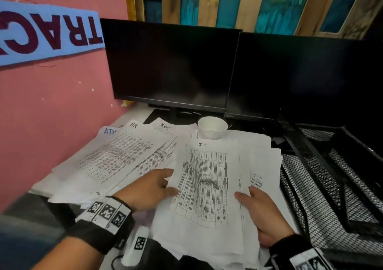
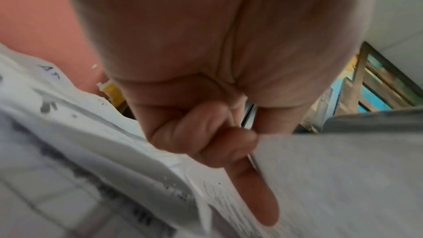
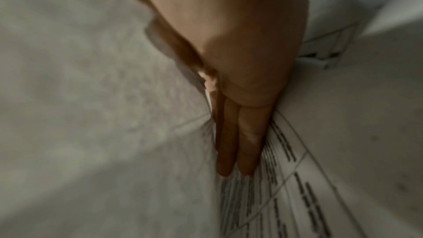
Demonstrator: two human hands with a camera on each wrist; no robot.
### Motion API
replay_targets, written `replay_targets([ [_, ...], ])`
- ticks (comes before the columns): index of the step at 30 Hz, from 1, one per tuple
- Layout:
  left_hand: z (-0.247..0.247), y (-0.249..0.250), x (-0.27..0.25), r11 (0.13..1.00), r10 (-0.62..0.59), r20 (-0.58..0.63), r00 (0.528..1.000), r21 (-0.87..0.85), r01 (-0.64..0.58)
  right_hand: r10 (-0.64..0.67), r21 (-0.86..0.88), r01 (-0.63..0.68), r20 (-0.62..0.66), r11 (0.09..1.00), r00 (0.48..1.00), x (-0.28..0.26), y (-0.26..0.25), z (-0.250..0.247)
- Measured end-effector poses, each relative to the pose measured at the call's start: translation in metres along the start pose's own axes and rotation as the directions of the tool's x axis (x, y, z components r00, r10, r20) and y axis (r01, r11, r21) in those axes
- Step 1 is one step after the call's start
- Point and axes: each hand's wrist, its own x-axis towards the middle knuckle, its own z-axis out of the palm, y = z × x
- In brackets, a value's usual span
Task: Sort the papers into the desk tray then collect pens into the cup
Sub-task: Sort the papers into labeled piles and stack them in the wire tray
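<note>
A printed sheet headed "I.T" [image 1: 204,178] is lifted over a loose pile of papers [image 1: 124,155] that covers the desk. My left hand [image 1: 169,183] pinches its left edge; in the left wrist view the fingers [image 2: 206,129] curl against the sheet [image 2: 343,178]. My right hand [image 1: 248,199] holds the right side of the sheets, thumb on top. The right wrist view shows its straight fingers [image 3: 235,151] tucked between the sheets [image 3: 286,196]. A white paper cup [image 1: 212,127] stands upright behind the papers. The black mesh desk tray [image 1: 331,186] sits to the right. No pens show.
Two dark monitors [image 1: 172,66] stand at the back of the desk, in front of a wood-slat wall. A pink wall [image 1: 51,108] borders the desk on the left. Sheets headed "HR" [image 1: 133,125] and others lie fanned out at the left.
</note>
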Motion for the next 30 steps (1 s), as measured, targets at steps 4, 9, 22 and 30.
replay_targets([
  [4,-0.003,-0.003,-0.002,0.977,-0.034,-0.021,0.999,0.212,0.038,-0.04,-0.121,0.038,-0.007,0.992,0.999,0.014,0.008,0.001],
  [9,-0.034,-0.021,0.005,0.961,-0.056,-0.293,0.955,0.242,0.131,-0.035,-0.138,0.026,-0.064,0.99,0.997,0.022,0.016,0.001],
  [22,-0.048,-0.045,-0.007,0.704,-0.302,-0.407,0.862,0.515,0.489,-0.025,-0.106,0.014,-0.104,0.994,0.994,0.022,0.018,0.002],
  [30,-0.029,0.029,-0.032,0.866,0.052,-0.457,0.888,0.463,0.188,-0.007,-0.115,-0.007,-0.126,0.993,0.992,0.017,0.011,0.004],
])
